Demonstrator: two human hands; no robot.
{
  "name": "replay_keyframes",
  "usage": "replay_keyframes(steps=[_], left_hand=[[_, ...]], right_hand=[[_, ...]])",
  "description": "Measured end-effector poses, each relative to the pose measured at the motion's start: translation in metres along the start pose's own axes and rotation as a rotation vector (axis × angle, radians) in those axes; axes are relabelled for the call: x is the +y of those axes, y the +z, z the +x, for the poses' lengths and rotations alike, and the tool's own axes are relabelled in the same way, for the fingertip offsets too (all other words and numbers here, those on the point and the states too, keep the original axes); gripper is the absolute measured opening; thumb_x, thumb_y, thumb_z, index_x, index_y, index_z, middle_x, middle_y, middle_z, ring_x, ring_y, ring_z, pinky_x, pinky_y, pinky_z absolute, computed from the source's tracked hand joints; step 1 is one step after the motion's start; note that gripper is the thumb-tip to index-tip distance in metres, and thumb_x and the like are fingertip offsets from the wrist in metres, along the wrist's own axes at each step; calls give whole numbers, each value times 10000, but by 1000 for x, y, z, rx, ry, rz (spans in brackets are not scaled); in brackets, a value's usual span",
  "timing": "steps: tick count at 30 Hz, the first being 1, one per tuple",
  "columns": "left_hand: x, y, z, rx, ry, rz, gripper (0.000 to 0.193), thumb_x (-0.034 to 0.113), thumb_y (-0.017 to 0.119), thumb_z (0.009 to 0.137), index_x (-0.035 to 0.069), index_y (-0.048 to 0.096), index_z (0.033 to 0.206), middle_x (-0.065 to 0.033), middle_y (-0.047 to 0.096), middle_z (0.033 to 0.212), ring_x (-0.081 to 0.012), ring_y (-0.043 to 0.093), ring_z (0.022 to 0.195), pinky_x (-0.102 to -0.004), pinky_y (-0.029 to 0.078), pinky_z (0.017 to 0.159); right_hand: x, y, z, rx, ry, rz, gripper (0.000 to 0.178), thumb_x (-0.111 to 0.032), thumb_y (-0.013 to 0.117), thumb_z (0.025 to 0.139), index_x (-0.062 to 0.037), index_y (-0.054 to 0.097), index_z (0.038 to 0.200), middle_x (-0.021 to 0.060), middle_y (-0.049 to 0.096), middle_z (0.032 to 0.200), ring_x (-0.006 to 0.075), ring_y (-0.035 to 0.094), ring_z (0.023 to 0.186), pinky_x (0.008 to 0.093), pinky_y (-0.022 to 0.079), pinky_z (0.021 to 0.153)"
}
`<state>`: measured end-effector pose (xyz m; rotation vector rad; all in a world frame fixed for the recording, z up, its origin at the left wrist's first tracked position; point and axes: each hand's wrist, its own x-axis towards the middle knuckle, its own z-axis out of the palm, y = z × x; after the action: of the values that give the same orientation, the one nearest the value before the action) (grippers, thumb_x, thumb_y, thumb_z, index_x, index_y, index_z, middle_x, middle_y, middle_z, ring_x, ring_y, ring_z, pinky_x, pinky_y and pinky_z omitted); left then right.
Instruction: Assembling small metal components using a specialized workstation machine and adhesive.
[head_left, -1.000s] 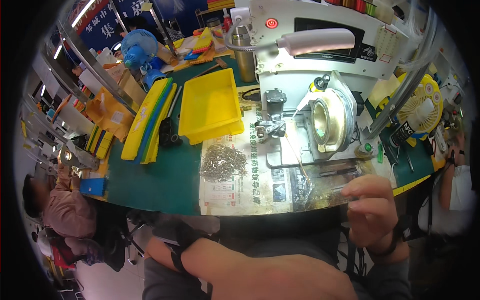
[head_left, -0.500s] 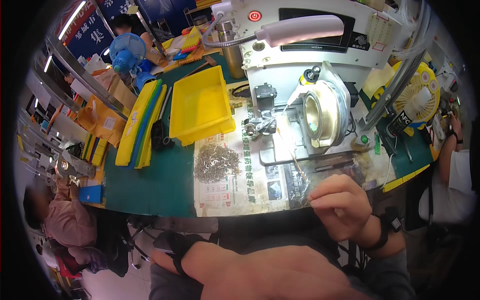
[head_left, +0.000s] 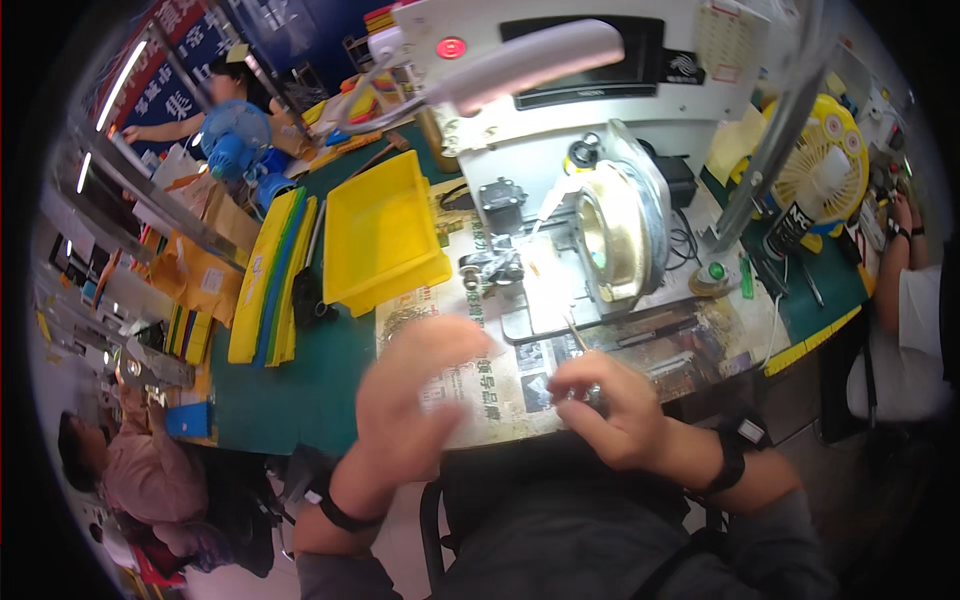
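Observation:
My left hand (head_left: 412,395), smeared by motion, hovers over the near edge of the bench with thumb and fingers apart. Beneath and partly behind it lies a pile of small thin metal pieces (head_left: 405,325) on printed paper. My right hand (head_left: 615,410) is curled with its fingertips drawn together; whatever they hold is too small to make out. Just beyond those fingertips a thin stick (head_left: 575,330) slants up toward the machine. A bright lamp lights the round brass-coloured ring (head_left: 608,240) of the machine and the small clamp-like fixture (head_left: 490,268) beside it.
A yellow bin (head_left: 378,235) stands left of the machine, next to stacked yellow, green and blue strips (head_left: 268,280). A lamp on a bendable neck (head_left: 540,65) hangs above. A yellow fan (head_left: 825,165) and black can (head_left: 790,230) stand right. Other people sit at both sides.
My left hand has risen from low in front of my body to above the bench, near the metal pieces. My right hand has shifted left. The view has turned slightly.

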<state>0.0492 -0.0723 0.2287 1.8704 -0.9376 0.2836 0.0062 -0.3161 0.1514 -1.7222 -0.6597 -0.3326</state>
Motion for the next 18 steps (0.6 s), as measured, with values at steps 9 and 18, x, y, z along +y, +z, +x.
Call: replay_keyframes(steps=[9, 18], left_hand=[[-109, 32, 16, -92, -288, 377, 237, 233, 661, 952, 2, 700, 987, -186, 673, 863, -360, 649, 825, -395, 500, 714], [-118, 41, 20, 68, 13, 462, 296, 237, 573, 1015, 13, 730, 901, -172, 579, 693, -369, 568, 687, -459, 439, 632]], right_hand=[[37, 44, 86, 416, 394, 575, 220, -188, 563, 1044, -10, 529, 1169, 1, 568, 826, 50, 498, 715, 235, 438, 655], [53, 50, 101, 574, 211, 293, 116, -124, 575, 1024, -15, 568, 984, 4, 560, 774, 52, 489, 675, 250, 423, 603]])
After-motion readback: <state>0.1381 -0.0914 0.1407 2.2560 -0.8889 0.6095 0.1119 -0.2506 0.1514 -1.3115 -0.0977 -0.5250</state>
